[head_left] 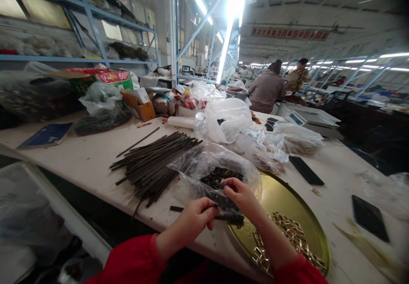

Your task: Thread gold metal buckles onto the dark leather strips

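Observation:
My left hand (194, 218) is closed in a pinch on the end of a thin dark strip (223, 216) near the table's front edge. My right hand (241, 196) is closed too, its fingers pinching a small dark piece at the mouth of a clear plastic bag (204, 169) full of small dark parts. Both sleeves are red. A heap of long dark strips (153, 162) lies fanned out to the left of the bag. A round gold tray (287, 198) at my right holds several gold buckles (292, 233).
Clear and white plastic bags (228, 117), a cardboard box (140, 105) and a blue booklet (46, 134) crowd the far table side. Two black flat items (306, 169) (370, 216) lie right. A scale (295, 118) stands behind. Two people (267, 88) work beyond; blue shelving (86, 28) at left.

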The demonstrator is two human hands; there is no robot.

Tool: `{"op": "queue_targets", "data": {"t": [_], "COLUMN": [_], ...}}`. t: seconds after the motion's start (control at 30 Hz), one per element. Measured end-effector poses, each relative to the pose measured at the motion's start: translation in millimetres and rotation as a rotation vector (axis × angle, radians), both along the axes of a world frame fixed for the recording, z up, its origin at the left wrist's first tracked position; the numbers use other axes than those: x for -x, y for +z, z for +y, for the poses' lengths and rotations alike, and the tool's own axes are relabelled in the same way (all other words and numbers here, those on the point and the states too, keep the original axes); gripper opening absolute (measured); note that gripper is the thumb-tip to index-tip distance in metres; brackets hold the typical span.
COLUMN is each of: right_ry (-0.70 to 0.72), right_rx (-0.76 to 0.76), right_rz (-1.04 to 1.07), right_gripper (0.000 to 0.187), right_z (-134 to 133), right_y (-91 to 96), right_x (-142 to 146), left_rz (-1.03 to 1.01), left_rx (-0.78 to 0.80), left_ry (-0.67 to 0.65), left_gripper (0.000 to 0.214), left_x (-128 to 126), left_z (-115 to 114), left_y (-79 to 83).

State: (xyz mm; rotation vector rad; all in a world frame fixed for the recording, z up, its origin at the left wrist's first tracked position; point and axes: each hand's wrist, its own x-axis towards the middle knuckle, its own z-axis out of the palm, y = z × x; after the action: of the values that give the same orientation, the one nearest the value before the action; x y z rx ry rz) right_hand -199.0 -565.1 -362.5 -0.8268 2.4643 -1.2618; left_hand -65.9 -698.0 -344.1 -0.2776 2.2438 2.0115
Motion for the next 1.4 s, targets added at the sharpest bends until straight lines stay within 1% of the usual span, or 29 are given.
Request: {"op": "queue_targets", "data": {"t": [0.1,0.13,0.2,0.27,0.37,0.47,0.53,0.63,0.8,0.9,1.0,1.1,1.2,1.27,1.33,1.4], "right_ry": [0.026,0.022,0.002,-0.014,-0.007,0.012,0.008,-0.005,0.046,-0.018,-0.106,-0.183,-0.225,-0.221,-0.208,-0.176], "right_rx": [0.235,0.276,0.273,0.227,0.135,0.072,0.069,0.1,0.121,0.169,0.259,0.332,0.375,0.368,0.315,0.252], "right_rz": [-0.255,-0.309,-0.324,-0.261,-0.071,0.136,0.195,0.129,0.079,-0.051,-0.174,-0.188,-0.139,-0.052,0.132,0.319], "right_gripper": [0.026,0.028,0.029,0.026,0.018,0.013,0.01,0.01,0.007,0.01,0.018,0.021,0.02,0.017,0.014,0.015], "right_z": [14.1,17.5,22.9,27.0,31.4,34.1,35.3,37.2,39.2,37.1,32.3,26.6,22.5,22.1,23.9,27.3], "right_y": [8.1,10.2,14.3,18.7,25.5,27.8,25.8,22.0,22.7,19.9,10.5,-0.2,-6.1,-6.8,-6.5,-6.6], "right_x": [-26.5,-33.6,-44.9,-53.2,-62.8,-70.3,-73.2,-74.5,-77.1,-82.4,-89.3,-95.4,-99.6,-102.4,-106.0,-110.7], "left_rz": [0.066,0.088,0.113,0.118,0.128,0.11,0.098,0.101,0.069,0.094,0.153,0.185,0.207,0.212,0.202,0.176], "left_rx": [0.099,0.135,0.215,0.307,0.452,0.512,0.506,0.502,0.456,0.381,0.254,0.132,0.056,0.009,-0.027,-0.034], "left_ry": [-0.013,-0.015,-0.016,-0.021,-0.041,-0.058,-0.071,-0.105,-0.133,-0.098,-0.071,-0.052,-0.047,-0.044,-0.044,-0.037], "left_gripper": [0.025,0.024,0.022,0.021,0.023,0.022,0.021,0.022,0.02,0.017,0.019,0.025,0.028,0.029,0.032,0.037], "left_x": [6.4,7.3,7.3,5.6,1.5,-1.7,-2.9,-3.9,-6.4,-8.5,-10.1,-10.7,-11.6,-12.8,-14.6,-16.9], "left_z": [0.9,1.7,3.9,6.7,11.1,14.8,16.5,18.2,21.2,22.9,23.8,24.7,25.5,25.5,24.8,23.8], "left_y": [8.0,10.1,13.1,14.2,13.6,13.9,15.6,18.2,18.6,17.3,12.4,3.7,-2.3,-2.8,-2.2,-2.5]}}
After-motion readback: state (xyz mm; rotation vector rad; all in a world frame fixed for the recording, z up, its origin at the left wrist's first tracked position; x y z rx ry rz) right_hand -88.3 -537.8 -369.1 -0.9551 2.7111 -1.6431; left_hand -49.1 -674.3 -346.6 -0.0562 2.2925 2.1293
